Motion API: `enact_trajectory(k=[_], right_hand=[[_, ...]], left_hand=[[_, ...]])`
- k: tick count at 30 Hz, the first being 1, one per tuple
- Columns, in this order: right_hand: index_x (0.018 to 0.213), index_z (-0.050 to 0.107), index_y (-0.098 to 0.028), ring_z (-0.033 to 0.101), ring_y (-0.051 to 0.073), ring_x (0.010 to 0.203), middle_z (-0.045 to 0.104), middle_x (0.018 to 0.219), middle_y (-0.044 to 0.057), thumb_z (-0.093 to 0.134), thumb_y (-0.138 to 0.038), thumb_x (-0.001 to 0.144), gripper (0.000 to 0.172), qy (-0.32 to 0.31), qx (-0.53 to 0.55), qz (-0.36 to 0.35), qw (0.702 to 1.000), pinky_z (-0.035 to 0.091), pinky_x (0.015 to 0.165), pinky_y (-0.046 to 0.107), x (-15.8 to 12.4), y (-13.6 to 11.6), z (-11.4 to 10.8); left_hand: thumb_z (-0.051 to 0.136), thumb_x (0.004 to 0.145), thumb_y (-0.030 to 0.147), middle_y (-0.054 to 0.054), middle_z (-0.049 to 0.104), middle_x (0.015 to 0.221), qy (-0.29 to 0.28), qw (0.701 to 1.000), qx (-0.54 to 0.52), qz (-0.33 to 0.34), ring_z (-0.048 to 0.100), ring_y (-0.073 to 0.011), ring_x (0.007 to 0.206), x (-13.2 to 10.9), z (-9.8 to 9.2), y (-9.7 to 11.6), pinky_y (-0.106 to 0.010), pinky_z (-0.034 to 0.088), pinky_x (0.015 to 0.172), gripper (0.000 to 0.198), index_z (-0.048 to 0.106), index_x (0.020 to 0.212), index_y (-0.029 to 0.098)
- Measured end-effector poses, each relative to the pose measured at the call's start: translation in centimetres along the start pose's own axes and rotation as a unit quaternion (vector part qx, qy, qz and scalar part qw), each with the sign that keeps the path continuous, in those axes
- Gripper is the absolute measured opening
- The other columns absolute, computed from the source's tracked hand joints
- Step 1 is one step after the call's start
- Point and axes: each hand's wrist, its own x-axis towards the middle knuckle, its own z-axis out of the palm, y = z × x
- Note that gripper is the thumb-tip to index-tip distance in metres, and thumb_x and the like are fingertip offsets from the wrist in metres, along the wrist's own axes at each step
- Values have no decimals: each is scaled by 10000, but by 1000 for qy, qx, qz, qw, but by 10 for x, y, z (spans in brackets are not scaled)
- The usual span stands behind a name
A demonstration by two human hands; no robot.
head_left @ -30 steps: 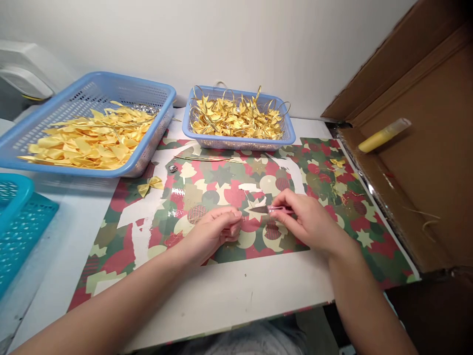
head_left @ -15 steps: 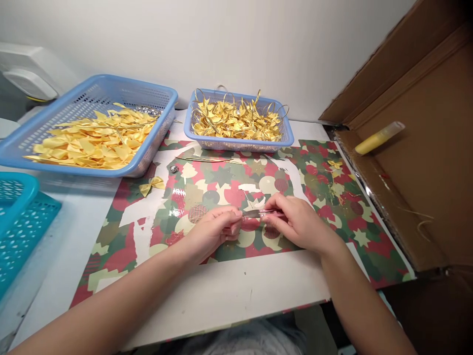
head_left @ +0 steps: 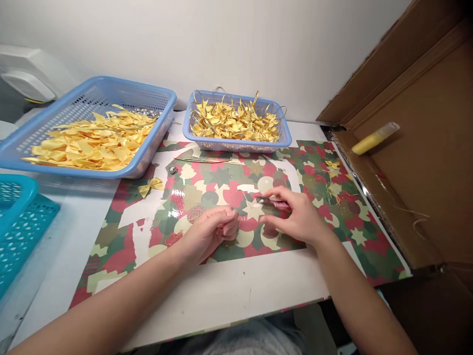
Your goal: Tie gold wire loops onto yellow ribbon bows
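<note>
My left hand is closed, thumb pressed over curled fingers, above the patterned paper; whatever lies inside the fingers is hidden. To its right, my right hand grips small scissors with a pinkish handle and dark blades pointing left. The thumb is spread below the tool, and a gap separates the two hands. A yellow ribbon bow and a small silver bell lie on the paper to the left. Thin gold wires lie farther back.
A large blue basket of yellow bows stands back left. Behind the paper, a smaller blue basket holds bows with gold wire loops. A teal basket sits at the left edge. Cardboard and a yellow tube are at right.
My right hand has drawn the scissors away from my left fingertips, up and to the right, and its thumb has spread from the tool. My left hand stays closed nearly in place.
</note>
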Motion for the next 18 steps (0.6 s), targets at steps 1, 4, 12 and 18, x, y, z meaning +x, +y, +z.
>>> enact_trajectory(k=[1, 4, 12, 18], right_hand=[[989, 645, -229, 633, 150, 671, 726, 790, -7, 700, -285, 788, 215, 8, -5, -34, 999, 411, 703, 282, 0, 1, 8], [888, 687, -217, 574, 117, 570, 733, 712, -23, 584, -141, 808, 151, -18, -42, -115, 992, 356, 769, 322, 4, 1, 35], [839, 664, -222, 587, 159, 715, 729, 781, -13, 555, -99, 777, 176, -4, -102, 27, 994, 400, 778, 282, 10, 11, 24], [969, 619, -157, 643, 264, 837, 712, 905, 136, 444, -271, 925, 213, 194, -177, 220, 939, 434, 730, 350, -9, 68, -49]], left_hand=[[654, 805, 380, 54, 276, 552, -5, 1000, -8, 11, 212, -85, 512, -1, -1, 0, -238, 203, 501, 450, 371, 526, 167], [643, 810, 374, 48, 280, 556, -12, 999, -19, 37, 215, -85, 513, -3, -4, 0, -235, 223, 500, 456, 368, 515, 161], [624, 787, 314, 54, 228, 535, 24, 994, -89, 52, 204, -78, 491, -1, -7, 3, -215, 264, 477, 429, 351, 496, 156], [613, 763, 333, 55, 262, 557, 17, 997, -33, 70, 228, -65, 481, -2, -2, 3, -204, 253, 468, 389, 371, 514, 159]])
